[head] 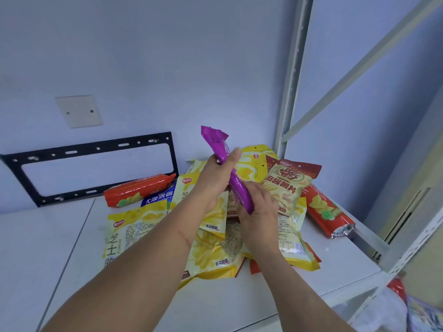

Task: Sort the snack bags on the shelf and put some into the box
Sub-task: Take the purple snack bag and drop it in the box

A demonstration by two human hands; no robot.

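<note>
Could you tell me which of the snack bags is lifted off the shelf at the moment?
The purple bag: both the left hand and right hand grip it above the pile, while the yellow, orange and red bags lie on the shelf.

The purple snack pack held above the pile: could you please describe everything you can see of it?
The purple snack pack is a long, narrow pouch of glossy film with a crimped, jagged top seal. It is held tilted, top end up and to the left, above the heap of yellow bags. The left hand grips its upper half, thumb across the front; the right hand holds its lower end. Its print is unreadable.
</note>
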